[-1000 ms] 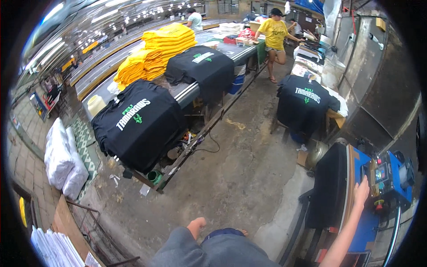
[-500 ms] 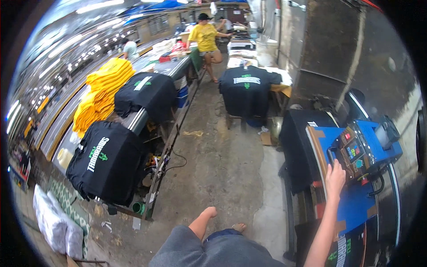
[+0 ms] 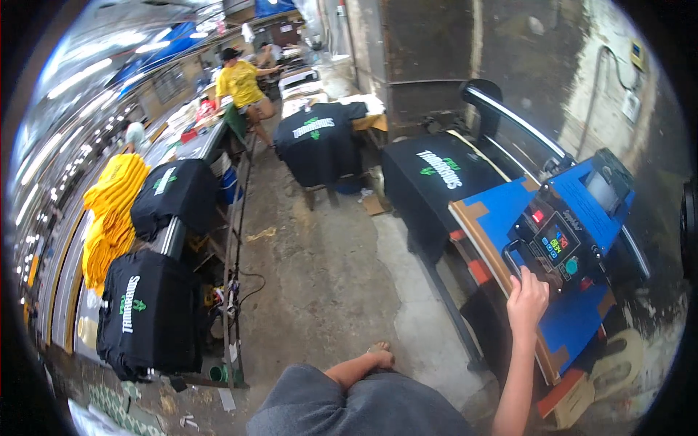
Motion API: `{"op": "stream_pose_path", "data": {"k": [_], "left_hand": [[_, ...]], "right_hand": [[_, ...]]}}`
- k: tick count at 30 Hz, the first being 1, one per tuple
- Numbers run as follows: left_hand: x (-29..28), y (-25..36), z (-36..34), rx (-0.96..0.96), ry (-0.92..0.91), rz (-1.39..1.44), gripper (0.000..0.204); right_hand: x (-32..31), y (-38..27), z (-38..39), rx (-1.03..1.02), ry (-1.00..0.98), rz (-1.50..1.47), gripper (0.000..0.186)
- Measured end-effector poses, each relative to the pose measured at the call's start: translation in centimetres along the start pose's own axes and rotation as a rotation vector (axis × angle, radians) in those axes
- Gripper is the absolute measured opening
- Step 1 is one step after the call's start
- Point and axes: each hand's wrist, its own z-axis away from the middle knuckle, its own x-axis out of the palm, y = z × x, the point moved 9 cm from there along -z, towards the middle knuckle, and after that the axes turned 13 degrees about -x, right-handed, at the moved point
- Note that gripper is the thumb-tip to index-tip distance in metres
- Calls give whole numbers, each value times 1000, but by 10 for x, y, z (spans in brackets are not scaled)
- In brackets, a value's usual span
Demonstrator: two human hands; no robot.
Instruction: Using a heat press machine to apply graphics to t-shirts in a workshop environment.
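Observation:
My right hand [image 3: 527, 299] is closed around the black handle [image 3: 515, 260] at the front of a heat press [image 3: 556, 236]. The press has a dark control panel with a small lit screen, and a wide blue platen cover [image 3: 480, 206] with a brown edge. Just beyond it, a black printed T-shirt [image 3: 436, 168] lies spread over a lower platen. My left hand [image 3: 383, 360] hangs low by my lap, apart from everything; its fingers are curled under and mostly hidden.
More black shirts [image 3: 149, 309] drape over stands at left and on a table [image 3: 316, 138] ahead. Folded yellow shirts [image 3: 113, 214] are stacked on the long table. Someone in a yellow shirt [image 3: 240, 83] stands farther along the aisle. Chrome rails [image 3: 516, 123] run behind the press.
My view has turned right. With my right hand on its handle, the blue press has shifted nearer, uncovering the far shirt and covering the near one. My left hand has moved slightly.

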Motion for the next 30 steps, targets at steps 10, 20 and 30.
{"op": "stream_pose_path", "data": {"k": [10,20,30], "left_hand": [[-121,46,116,-167,-346,155,69],[-3,50,91,65,-403,-150,41],[6,-28,130,-14,-313,319,37]], "right_hand": [[-80,27,73,43,-1,-11,20],[-104,41,94,76,34,-58,38],[-99,53,105,526,433,-210,73]]}}
